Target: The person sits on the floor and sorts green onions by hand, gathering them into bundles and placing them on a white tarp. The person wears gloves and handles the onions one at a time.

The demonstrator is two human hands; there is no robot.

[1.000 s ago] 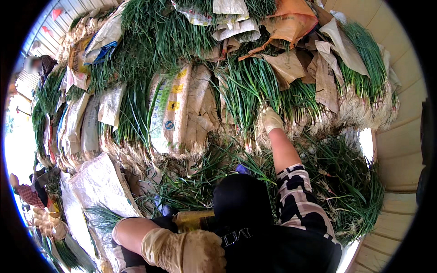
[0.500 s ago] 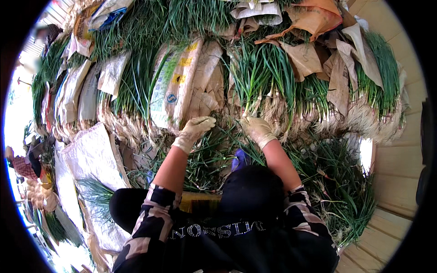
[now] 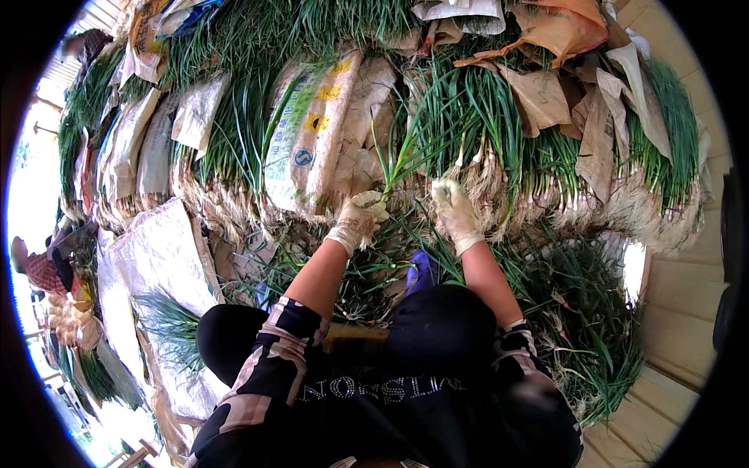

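My left hand (image 3: pixel 359 219), in a pale glove, is closed round the lower end of a spring onion (image 3: pixel 396 165). Its green leaves fan out upward in front of a paper-and-plastic sack (image 3: pixel 300 140); its root end is hidden by my fingers. My right hand (image 3: pixel 456 210), gloved the same way, is a short way to the right with its fingers drawn together. Whatever it may pinch is too small to make out. Just beyond that hand lies a row of spring onions (image 3: pixel 468 105) with white bulbs and long, tangled roots (image 3: pixel 485 187).
Loose green leaves (image 3: pixel 577 312) are heaped at the right, by a slatted wooden surface (image 3: pixel 677 312). A white woven sack (image 3: pixel 168 257) lies at the left. Brown paper pieces (image 3: pixel 538 97) cover parts of the rows. Another person (image 3: pixel 48 269) is at the far left.
My left hand has moved right and now holds a spring onion with its leaves raised. My right hand has turned fingers upward, near the roots. The whole view has shifted slightly.
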